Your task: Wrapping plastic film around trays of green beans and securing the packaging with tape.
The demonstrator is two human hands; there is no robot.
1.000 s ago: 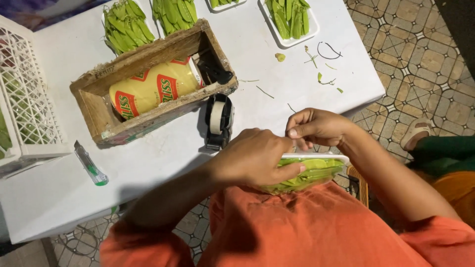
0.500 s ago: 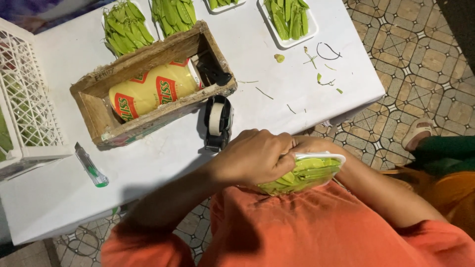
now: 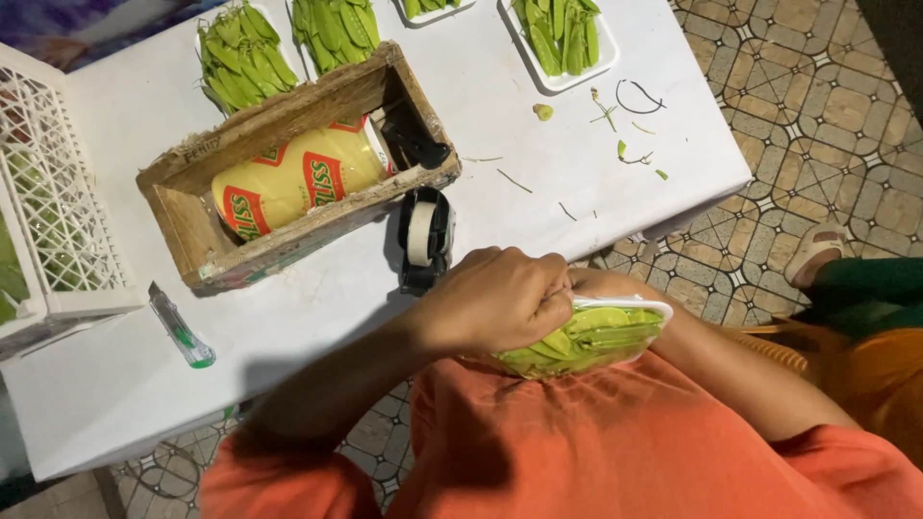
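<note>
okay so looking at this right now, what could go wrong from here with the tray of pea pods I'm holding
The tray is tilted against your chest, off the table, so pods could slide out or it could drop to the floor. Your left hand covers one end, so the film may bunch there. The knife lies loose near the table edge and could be knocked off.

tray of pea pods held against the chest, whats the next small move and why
Probably reach for the tape dispenser. The left hand lies over the wrapped white tray of pea pods, pressed against the orange shirt, so the film looks pulled tight and unsealed. The right hand is mostly hidden beneath the tray. The dispenser sits just ahead on the table.
</note>
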